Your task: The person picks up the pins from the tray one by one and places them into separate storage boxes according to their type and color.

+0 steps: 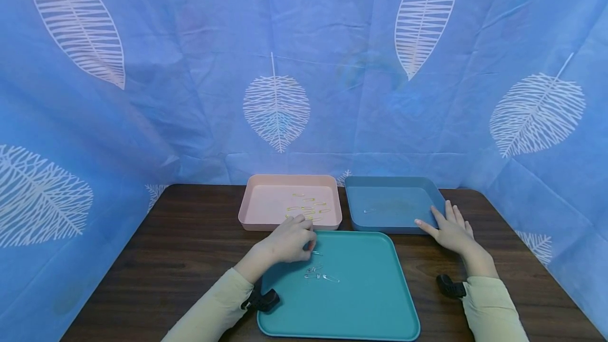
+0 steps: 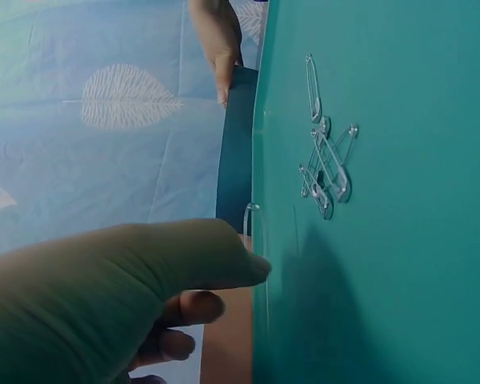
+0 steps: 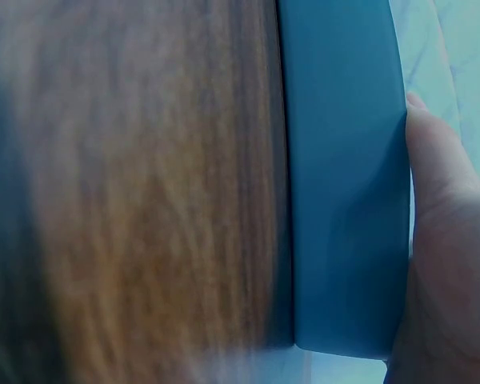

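Observation:
My left hand (image 1: 291, 239) is above the far left part of a teal tray (image 1: 366, 300), pinching a silver safety pin (image 2: 248, 220) between thumb and fingers. The thumb covers much of that pin in the left wrist view. Several more silver safety pins (image 2: 330, 172) lie in a loose cluster on the teal tray, nearer the person. Fingers spread, my right hand (image 1: 451, 234) rests at the front right corner of a blue tray (image 1: 399, 191). Inside the blue tray lies one silver safety pin (image 1: 367, 210).
Left of the blue tray, a pink tray (image 1: 266, 202) holds several gold safety pins (image 1: 309, 199). All the trays stand on a dark wooden table (image 1: 190, 236). Blue cloth (image 1: 332, 110) with white leaf prints hangs behind the table and along its sides.

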Tool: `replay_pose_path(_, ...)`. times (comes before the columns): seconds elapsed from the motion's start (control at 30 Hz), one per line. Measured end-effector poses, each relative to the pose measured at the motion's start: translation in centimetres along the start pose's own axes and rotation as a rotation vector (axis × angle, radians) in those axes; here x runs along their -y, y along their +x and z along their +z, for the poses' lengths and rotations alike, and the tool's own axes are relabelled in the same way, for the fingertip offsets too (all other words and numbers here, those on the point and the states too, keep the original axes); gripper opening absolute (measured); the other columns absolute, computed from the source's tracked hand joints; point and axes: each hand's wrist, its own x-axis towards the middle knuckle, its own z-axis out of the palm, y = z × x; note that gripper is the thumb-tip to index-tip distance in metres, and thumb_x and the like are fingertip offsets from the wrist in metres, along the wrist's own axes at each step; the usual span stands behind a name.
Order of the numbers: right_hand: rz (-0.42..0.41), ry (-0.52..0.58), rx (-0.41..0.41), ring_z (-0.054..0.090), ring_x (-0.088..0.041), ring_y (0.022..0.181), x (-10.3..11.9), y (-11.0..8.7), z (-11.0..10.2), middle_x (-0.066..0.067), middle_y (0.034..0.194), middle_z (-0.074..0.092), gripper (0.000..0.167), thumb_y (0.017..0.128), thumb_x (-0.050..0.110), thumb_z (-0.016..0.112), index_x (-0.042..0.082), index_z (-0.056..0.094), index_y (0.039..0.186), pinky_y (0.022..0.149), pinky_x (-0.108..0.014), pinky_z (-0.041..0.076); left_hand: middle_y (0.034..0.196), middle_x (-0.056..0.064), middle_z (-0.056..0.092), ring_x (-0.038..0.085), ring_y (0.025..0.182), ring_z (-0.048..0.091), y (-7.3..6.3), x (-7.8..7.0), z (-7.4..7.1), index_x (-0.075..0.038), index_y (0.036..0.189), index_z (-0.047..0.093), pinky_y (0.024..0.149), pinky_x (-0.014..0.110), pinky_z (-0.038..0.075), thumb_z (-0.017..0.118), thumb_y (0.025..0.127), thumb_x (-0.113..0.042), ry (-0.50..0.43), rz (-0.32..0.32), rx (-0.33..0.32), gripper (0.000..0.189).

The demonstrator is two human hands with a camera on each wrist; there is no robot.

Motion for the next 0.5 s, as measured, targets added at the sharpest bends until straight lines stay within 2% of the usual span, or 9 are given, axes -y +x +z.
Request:
replay_pose_path(0.3, 0.005, 0.005, 0.006, -0.013, -0.057, 0.142, 0.0, -0.2, -0.2, -0.038, 0.155, -0.015, 0.098, 0.093, 0.066, 0.046, -0.008, 0.018, 0.151, 0.104, -0.078, -0.003, 0.082, -0.009, 0.047, 0.011, 0.080, 0.036, 0.4, -0.4, -0.7, -0.027, 0.072, 0.058, 0.070, 0.026, 0.029, 0.073, 0.081, -0.029, -0.002, 0.050, -0.077, 0.018)
replay_pose_path(0.5, 0.002, 0.000, 0.005, -0.012, -0.057, 0.142, 0.1, -0.1, -0.1, -0.037, 0.155, -0.014, 0.098, 0.093, 0.066, 0.046, -0.008, 0.018, 0.151, 0.105, -0.078, -0.002, 0.082, -0.009, 0.046, 0.010, 0.079, 0.034, 0.9, -0.6, -1.1, -0.028, 0.072, 0.055, 0.070, 0.026, 0.028, 0.072, 0.082, -0.028, 0.002, 0.054, -0.085, 0.019)
